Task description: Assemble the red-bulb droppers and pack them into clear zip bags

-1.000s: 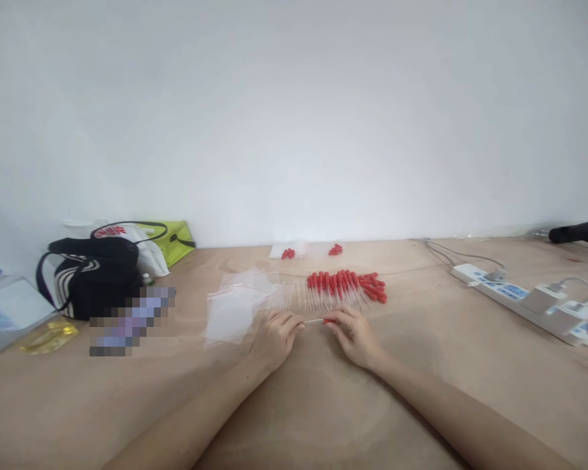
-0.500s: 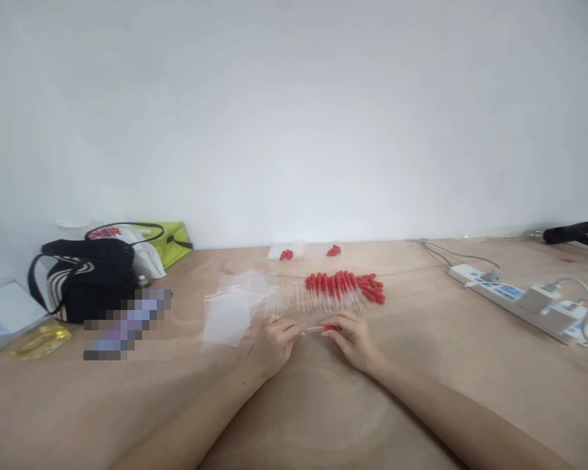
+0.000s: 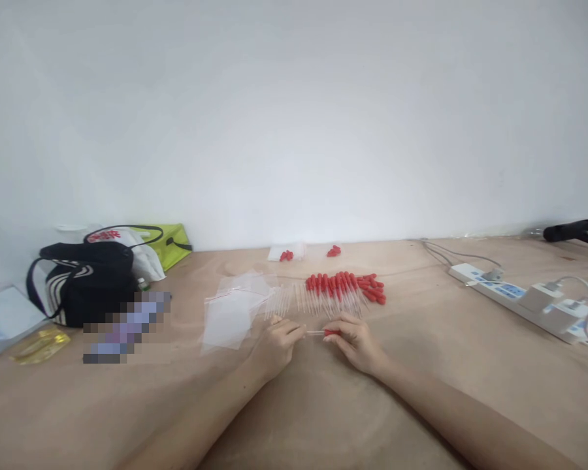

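Between my two hands lies a thin, pale stick with a red handle (image 3: 331, 332). My left hand (image 3: 278, 341) pinches the pale end between thumb and fingers. My right hand (image 3: 355, 341) is closed on the red end, partly covering it. Just beyond the hands is a row of similar red-handled sticks (image 3: 336, 284), their clear tips toward me. Left of that row lie several clear thin pieces (image 3: 279, 300) without red handles. Loose red handles (image 3: 372, 287) are heaped at the row's right end. Clear zip bags (image 3: 228, 316) lie beside my left hand.
Two small groups of red pieces (image 3: 286, 255) lie near the wall, one by a clear bag. At left are a black bag (image 3: 93, 281), a lime-green bag (image 3: 179, 245) and a yellow wrapper (image 3: 42, 346). A white power strip (image 3: 500, 287) with plugs and cables is at right.
Both hands keep hold of the red-handled stick in almost the same place. It sits slightly lower in the picture, and a little more of the red handle shows.
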Demonstrator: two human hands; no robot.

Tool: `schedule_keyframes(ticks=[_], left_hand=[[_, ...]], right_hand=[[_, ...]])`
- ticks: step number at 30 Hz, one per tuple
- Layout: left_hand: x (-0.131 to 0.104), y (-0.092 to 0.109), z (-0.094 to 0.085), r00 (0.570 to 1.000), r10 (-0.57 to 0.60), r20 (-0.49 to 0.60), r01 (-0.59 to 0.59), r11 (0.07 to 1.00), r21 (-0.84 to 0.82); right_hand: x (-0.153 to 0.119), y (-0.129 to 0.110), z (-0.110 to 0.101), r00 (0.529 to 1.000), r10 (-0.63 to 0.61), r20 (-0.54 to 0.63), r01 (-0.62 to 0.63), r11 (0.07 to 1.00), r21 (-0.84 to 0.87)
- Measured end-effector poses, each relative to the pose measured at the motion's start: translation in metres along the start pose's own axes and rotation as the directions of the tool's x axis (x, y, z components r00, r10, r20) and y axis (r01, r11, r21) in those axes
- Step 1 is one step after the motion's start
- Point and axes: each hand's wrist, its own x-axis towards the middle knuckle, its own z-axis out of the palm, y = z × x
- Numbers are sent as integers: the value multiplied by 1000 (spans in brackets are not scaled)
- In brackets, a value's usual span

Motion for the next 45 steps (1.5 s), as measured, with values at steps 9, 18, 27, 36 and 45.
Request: schedule_keyframes(ticks=[9, 18, 27, 36, 45], left_hand=[[-1, 7, 2, 1000, 6, 15, -6, 1000, 26], [-1, 15, 7, 997, -60, -49, 60, 998, 0], [0, 15, 10, 995, -92, -37, 91, 996, -24], [4, 15, 8, 986, -145, -76, 126, 968, -217], [5, 16, -1, 956, -294, 23, 294, 942, -160]], right_hand=[[-1, -5, -1, 996, -64, 62, 73, 985, -159], [0, -6, 0, 992, -67, 108, 93, 960, -264], [3, -5, 4, 991, -66, 120, 91, 972, -216], [26, 2, 17, 938, 265, -222, -173, 916, 362], [80, 61, -25, 779, 535, -328, -581, 812, -56]])
